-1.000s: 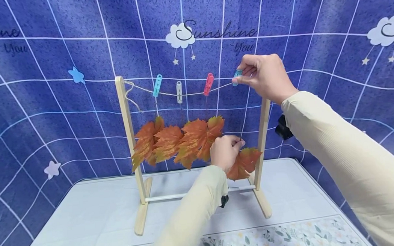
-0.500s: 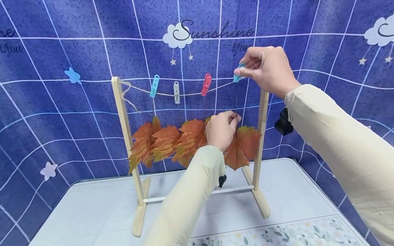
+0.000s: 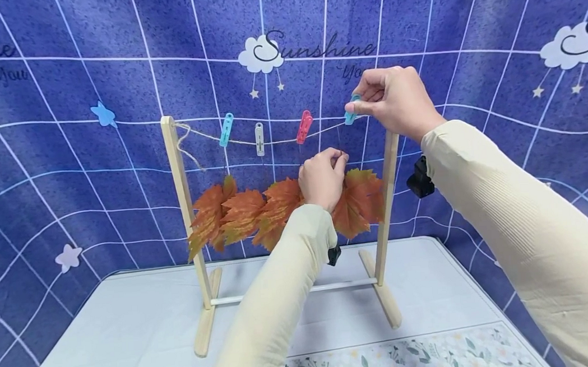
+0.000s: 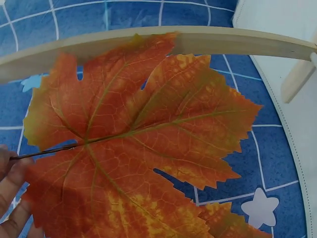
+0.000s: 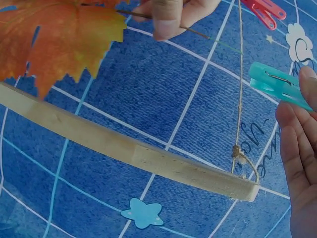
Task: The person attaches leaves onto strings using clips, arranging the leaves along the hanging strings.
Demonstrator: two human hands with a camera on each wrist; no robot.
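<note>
My left hand (image 3: 322, 177) pinches the thin brown stem (image 5: 197, 32) of an orange artificial leaf (image 4: 143, 134), whose blade hangs below the fingers by the right post. The stem's tip points up at the twine (image 5: 240, 99), close to it. Above, my right hand (image 3: 395, 100) pinches a turquoise clothespin (image 5: 277, 84) by its handle end. In the right wrist view the clothespin's nose lies just beside the twine, apart from it. Further left along the line sit a red clothespin (image 3: 304, 127), a grey one and another turquoise one, with orange leaves (image 3: 242, 213) hanging beneath them.
The twine runs between the left post (image 3: 178, 173) and right post (image 3: 388, 211) of a wooden stand. A white crossbar (image 3: 343, 285) joins the posts low down. It stands on a white table (image 3: 146, 321) before a blue grid-patterned curtain (image 3: 116, 82).
My left hand has risen with the leaf, bringing its stem up towards the twine. My right hand has lifted slightly with the turquoise clothespin. The view has shifted a little.
</note>
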